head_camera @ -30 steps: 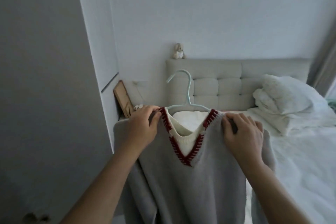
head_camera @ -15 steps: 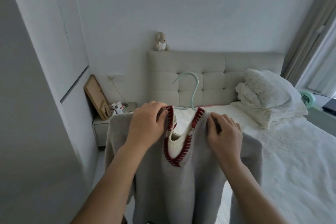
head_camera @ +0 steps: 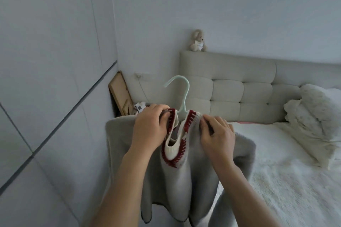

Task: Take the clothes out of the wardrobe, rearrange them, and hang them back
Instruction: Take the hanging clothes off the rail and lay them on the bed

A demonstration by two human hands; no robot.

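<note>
left hand [head_camera: 150, 127]: fingers curled over the left shoulder of the grey sweater [head_camera: 184, 180], pinching the knit just beside the red-and-cream collar [head_camera: 174, 145]. right hand [head_camera: 216, 134]: fingers curled likewise, gripping the right shoulder close to the collar. both hands hold the garment up in the air, above the near edge of the bed [head_camera: 276, 171] and well clear of its surface.

the mint-green hanger [head_camera: 181, 96] sits inside the neck opening; only its hook and neck show, rising upright between the two hands. whether its arms reach fully into both shoulders is hidden by the knit and the hands.

judgement on the step in hand: the sweater is being seated on the hanger. to do this well, each shoulder seam should be drawn outward along the hanger arm until the collar sits centred about the hook. the collar looks bunched on the left side, so that side likely needs more smoothing. the knit appears soft and stretchy; pulling hard at the neckline risks distorting it, so gentle, even tension on both sides is advised. the body and sleeves hang loose below and should fall straight before the hook goes to the rail.

surroundings: a padded headboard [head_camera: 239, 83] behind, a soft toy [head_camera: 198, 41] on its top, folded bedding [head_camera: 313, 121] to the right, white panelled doors [head_camera: 55, 79] to the left.
</note>
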